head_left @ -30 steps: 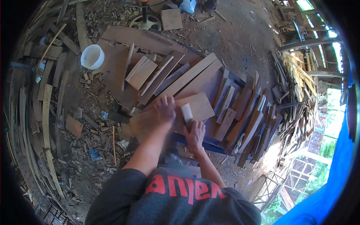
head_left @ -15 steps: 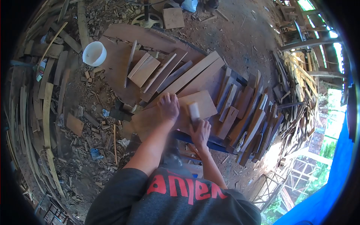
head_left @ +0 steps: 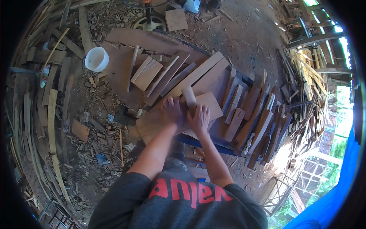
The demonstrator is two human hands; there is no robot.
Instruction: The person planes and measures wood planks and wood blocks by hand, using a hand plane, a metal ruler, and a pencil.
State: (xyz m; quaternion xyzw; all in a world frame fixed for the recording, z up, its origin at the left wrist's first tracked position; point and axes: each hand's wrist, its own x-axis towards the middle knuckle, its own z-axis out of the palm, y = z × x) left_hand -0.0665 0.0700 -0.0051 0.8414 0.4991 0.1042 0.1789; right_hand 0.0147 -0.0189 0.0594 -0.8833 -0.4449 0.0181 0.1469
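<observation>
A flat, light-brown wooden board (head_left: 213, 108) lies at an angle in front of me. My left hand (head_left: 172, 111) grips the left part of this board, its fingers curled over it. Beside it, my right hand (head_left: 199, 119) is closed on a pale block-shaped tool (head_left: 188, 95), which stands up past the fingers on the board's surface. The tool's lower part is hidden by the hand, so its exact kind cannot be told. Just beyond both hands, a long narrow plank (head_left: 200, 72) runs diagonally.
Several wood pieces (head_left: 234, 105) lie in a row on the right, with more slats (head_left: 164, 76) at upper left. A white bucket (head_left: 97, 59) stands on the left. Scraps litter the ground, and long timber (head_left: 51, 126) is stacked along the left side.
My right hand has moved up and left along the board with the pale tool, closer to my left hand. The tool's tilt has changed. My left hand stays on the board.
</observation>
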